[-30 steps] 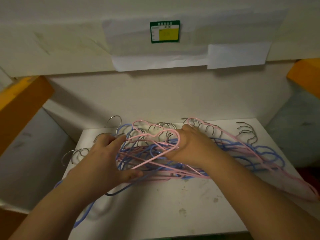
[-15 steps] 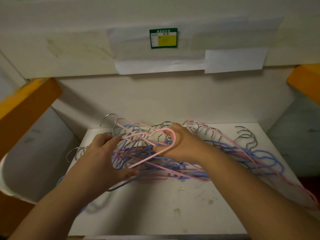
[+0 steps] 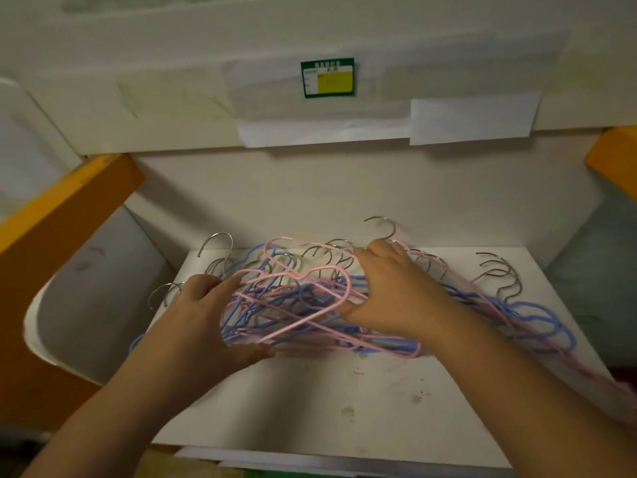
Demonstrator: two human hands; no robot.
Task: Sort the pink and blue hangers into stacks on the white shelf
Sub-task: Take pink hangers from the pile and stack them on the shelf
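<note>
Head view looks down on a tangle of pink and blue hangers (image 3: 310, 305) lying across the white shelf (image 3: 344, 391), and both hands are in it. The left hand (image 3: 203, 326) grips the left end of the tangle, its fingers (image 3: 220, 284) curled over the top wires and its thumb underneath. The right hand (image 3: 389, 291) is pressed into the middle of the tangle; its fingers are buried among the wires, so I cannot tell whether they hold one or just push.

The worry, to my eye, is the snarl itself. Metal hooks (image 3: 496, 270) stick up behind the tangle, and pink and blue loops thread through each other, so pulling one pink hanger (image 3: 331, 270) free would likely drag several blue ones along. A sharp tug could sweep the right end of the tangle off the shelf, where some pink wires already run over the edge. No sorted stack of either colour shows yet.

Around the tangle, the front of the shelf is bare but stained. Behind it rises a pale wall, with taped paper sheets (image 3: 472, 119) and a green and yellow label (image 3: 327, 77) above. Orange beams (image 3: 65, 208) flank the shelf, narrowing the room to swing a hanger sideways.
</note>
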